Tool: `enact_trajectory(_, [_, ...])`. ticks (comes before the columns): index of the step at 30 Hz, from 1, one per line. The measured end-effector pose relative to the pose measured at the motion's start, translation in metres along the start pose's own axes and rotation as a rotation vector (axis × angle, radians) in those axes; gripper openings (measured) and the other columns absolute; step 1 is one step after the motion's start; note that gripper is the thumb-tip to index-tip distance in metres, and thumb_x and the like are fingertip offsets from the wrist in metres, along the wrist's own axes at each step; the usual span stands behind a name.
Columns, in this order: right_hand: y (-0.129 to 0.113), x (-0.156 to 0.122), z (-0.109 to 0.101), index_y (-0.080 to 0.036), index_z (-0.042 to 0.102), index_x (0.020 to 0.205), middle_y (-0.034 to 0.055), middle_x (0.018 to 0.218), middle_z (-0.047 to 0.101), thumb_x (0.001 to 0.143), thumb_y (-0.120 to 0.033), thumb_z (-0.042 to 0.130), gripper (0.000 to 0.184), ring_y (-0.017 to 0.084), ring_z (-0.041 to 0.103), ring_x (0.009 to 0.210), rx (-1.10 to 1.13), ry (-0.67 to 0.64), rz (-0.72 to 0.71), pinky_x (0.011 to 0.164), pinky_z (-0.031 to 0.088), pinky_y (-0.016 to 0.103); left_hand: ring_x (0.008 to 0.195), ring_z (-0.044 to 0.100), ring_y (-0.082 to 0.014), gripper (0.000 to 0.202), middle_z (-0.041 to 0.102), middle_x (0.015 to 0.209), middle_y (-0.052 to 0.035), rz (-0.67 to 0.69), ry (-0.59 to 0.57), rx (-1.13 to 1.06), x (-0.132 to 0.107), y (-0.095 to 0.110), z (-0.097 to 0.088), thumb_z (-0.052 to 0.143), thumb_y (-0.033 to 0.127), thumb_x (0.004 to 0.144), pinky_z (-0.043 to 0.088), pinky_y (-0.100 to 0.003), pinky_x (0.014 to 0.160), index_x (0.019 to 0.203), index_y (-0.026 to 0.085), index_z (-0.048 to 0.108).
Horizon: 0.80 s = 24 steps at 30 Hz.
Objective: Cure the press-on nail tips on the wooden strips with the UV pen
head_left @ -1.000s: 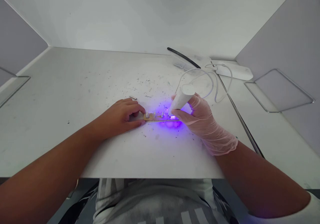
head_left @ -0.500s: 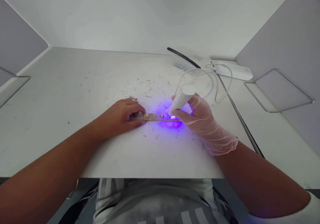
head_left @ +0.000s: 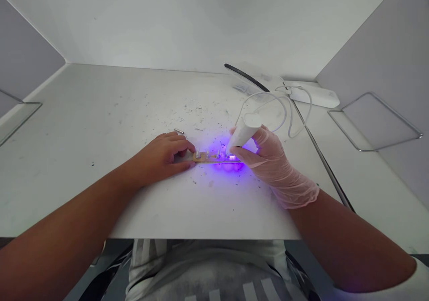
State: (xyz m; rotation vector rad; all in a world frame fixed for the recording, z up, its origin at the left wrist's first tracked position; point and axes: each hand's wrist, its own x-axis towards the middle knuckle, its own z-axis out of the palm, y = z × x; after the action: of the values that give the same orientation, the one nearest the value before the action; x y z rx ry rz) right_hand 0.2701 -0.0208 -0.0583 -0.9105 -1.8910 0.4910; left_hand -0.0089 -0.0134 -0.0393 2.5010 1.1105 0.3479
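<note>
A narrow tan strip (head_left: 203, 160) lies on the white table, bearing several small shiny pieces in a row. My bare left hand (head_left: 167, 154) pinches its left end between thumb and fingers. In my gloved right hand (head_left: 266, 158) is a white handheld UV lamp (head_left: 244, 131), tilted with its lit end down over the strip's right part. Violet light spreads on the strip and table around it. The strip's right end is hidden by the lamp and my hand. A short metal rod (head_left: 179, 131) rests just beyond my left fingers.
A white cable (head_left: 284, 113) loops behind my right hand towards a long white power strip (head_left: 315, 96). At the back, a black-edged clear item (head_left: 246, 77) stands on the table. Dark crumbs are scattered around. Wire frames (head_left: 375, 122) stick out at both sides.
</note>
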Motion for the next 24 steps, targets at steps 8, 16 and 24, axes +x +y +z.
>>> enact_trajectory(8, [-0.002,0.0016,-0.0002,-0.027,0.065,0.097,-0.0013,0.082,0.065,0.082,-0.027,0.069,0.015,0.018,0.059,0.079,-0.003,0.006,-0.006,0.07,0.049,0.036,0.08,0.053,-0.0185,0.025,0.06,0.076,-0.0016,0.012,-0.002,0.005,0.0001,0.0,-0.0011,0.062,0.042,0.09,0.041,-0.031,0.071,0.1,0.02,0.068])
enact_trajectory(16, [-0.0011,0.0012,-0.0003,-0.027,0.065,0.098,-0.0017,0.081,0.064,0.082,-0.024,0.07,0.016,0.018,0.059,0.078,0.006,0.015,-0.033,0.07,0.049,0.035,0.079,0.053,-0.0183,0.025,0.059,0.076,-0.0012,0.008,-0.004,0.001,0.0007,-0.0003,-0.001,0.062,0.042,0.09,0.04,-0.03,0.071,0.101,0.019,0.068])
enact_trajectory(24, [0.0009,0.0008,0.0002,-0.027,0.065,0.097,-0.0014,0.08,0.064,0.083,-0.026,0.07,0.015,0.018,0.06,0.079,0.0,0.011,-0.033,0.07,0.049,0.035,0.079,0.053,-0.0183,0.025,0.059,0.076,-0.0012,0.015,-0.003,0.001,-0.0003,-0.0011,-0.0008,0.062,0.041,0.09,0.04,-0.031,0.071,0.101,0.019,0.068])
